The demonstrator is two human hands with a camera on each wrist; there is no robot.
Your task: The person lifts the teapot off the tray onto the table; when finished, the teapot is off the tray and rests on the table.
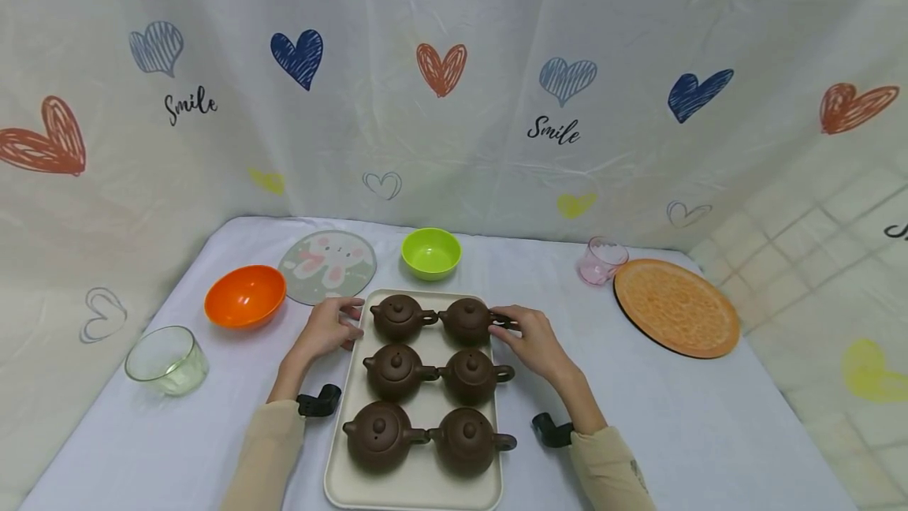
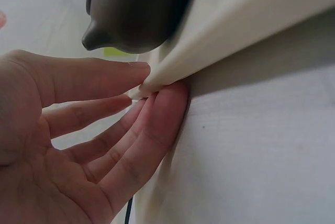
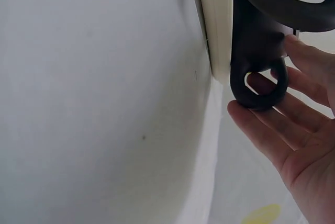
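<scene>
Several dark brown clay teapots stand in rows of two on a cream rectangular tray, spouts to the left and handles to the right. At the tray's far left corner, my left hand pinches the rim, thumb above and fingers at its outer underside in the left wrist view. My right hand is at the far right teapot. Its thumb touches the pot beside the handle, and its fingers lie around the loop's other side. A far left teapot sits close to my left hand.
Left of the tray are an orange bowl, a clear glass bowl and a round placemat with a rabbit picture. A green bowl stands behind the tray. At right are a pink glass cup and a round orange-brown mat.
</scene>
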